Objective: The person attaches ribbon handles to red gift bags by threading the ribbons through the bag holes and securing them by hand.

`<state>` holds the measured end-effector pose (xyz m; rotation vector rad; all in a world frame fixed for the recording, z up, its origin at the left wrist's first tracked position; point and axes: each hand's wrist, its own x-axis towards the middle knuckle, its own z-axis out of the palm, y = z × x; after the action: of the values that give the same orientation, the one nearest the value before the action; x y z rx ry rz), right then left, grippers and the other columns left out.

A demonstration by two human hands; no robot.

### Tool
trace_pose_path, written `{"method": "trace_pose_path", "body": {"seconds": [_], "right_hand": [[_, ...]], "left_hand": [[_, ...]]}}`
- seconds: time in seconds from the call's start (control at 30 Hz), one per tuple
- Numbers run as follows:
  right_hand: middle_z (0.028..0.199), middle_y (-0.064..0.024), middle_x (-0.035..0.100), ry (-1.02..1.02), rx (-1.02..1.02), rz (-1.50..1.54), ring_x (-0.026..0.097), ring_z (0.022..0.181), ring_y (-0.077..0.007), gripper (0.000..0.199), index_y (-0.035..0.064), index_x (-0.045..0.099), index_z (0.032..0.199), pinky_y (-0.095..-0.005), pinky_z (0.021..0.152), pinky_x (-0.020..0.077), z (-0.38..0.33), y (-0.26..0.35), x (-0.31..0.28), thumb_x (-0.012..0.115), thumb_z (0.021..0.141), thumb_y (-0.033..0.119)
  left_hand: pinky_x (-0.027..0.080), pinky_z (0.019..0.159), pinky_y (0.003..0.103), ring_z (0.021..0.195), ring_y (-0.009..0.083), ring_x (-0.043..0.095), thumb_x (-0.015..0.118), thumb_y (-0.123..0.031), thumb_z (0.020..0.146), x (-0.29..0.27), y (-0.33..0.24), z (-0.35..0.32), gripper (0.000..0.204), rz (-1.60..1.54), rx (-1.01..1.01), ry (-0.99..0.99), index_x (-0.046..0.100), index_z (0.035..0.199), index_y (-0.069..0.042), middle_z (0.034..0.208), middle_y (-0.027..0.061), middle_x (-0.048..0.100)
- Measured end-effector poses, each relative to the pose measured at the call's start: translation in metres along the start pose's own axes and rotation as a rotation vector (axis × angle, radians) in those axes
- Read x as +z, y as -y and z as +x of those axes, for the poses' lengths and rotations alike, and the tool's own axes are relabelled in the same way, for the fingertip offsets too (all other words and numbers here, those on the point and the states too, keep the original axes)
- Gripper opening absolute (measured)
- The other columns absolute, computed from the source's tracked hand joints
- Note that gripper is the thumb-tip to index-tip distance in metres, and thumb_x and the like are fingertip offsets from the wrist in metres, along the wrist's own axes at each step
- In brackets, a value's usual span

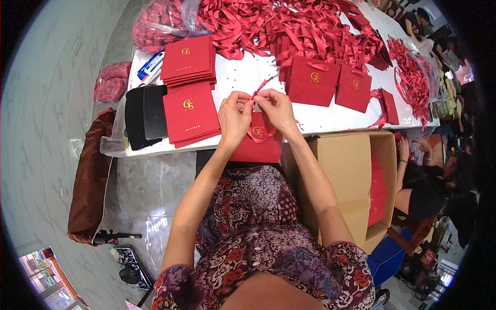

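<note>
My left hand point(235, 114) and my right hand point(279, 109) meet over the table's near edge, thumbs and fingers pinching a red ribbon point(265, 83) between them. The ribbon's loose end sticks up past the fingertips. Just beneath lies a red paper gift bag point(253, 152) with a gold emblem, its ribbon handle looped across the front. Close to my left hand is a stack of flat red bags point(194, 114), with another stack point(187, 61) behind it. Beyond my right hand, red bags with ribbon handles point(311, 88) lie on the white table.
A big heap of red ribbons point(258, 23) covers the table's far side. Plastic bags of ribbons point(160, 26) stand at the back left. An open cardboard box point(338, 155) holding red bags is beside my right arm. Another person's hand point(404, 149) shows at the right.
</note>
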<state>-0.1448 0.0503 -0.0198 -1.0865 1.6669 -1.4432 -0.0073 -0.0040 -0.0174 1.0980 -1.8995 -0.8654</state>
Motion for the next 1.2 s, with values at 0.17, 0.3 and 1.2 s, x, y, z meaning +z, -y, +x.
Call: {"method": "trace_pose_path", "body": {"seconds": [0.17,0.3,1.2], "right_hand": [[0.081,-0.0039,0.069,0.033,0.047,0.134,0.063,0.073,-0.0082,0.018,-0.0027,0.069,0.1,-0.0228,0.067,0.0516,0.002,-0.002,-0.003,0.069,0.092,0.014],[0.082,-0.0033,0.068,0.046,0.056,0.229,0.062,0.072,-0.0076,0.018,-0.0027,0.068,0.1,-0.022,0.066,0.0509,-0.001,0.002,-0.003,0.069,0.092,0.013],[0.086,-0.0019,0.069,-0.177,0.013,0.086,0.06,0.074,-0.0058,0.016,-0.0016,0.068,0.104,-0.0224,0.066,0.0491,0.0,0.0,-0.007,0.067,0.092,0.01]], "left_hand": [[0.051,0.063,0.026,0.067,0.0107,0.065,0.073,-0.012,0.086,0.004,-0.001,-0.005,0.015,-0.128,-0.061,-0.046,0.067,0.095,-0.001,0.08,0.0069,0.071],[0.051,0.063,0.025,0.066,0.0086,0.063,0.074,-0.012,0.085,0.0,-0.01,-0.002,0.015,0.002,-0.059,0.004,0.067,0.093,-0.001,0.081,0.0055,0.071],[0.048,0.06,0.024,0.066,0.0063,0.058,0.073,-0.01,0.085,-0.007,-0.007,0.001,0.014,-0.27,-0.233,-0.095,0.064,0.088,0.0,0.077,0.004,0.068]]}}
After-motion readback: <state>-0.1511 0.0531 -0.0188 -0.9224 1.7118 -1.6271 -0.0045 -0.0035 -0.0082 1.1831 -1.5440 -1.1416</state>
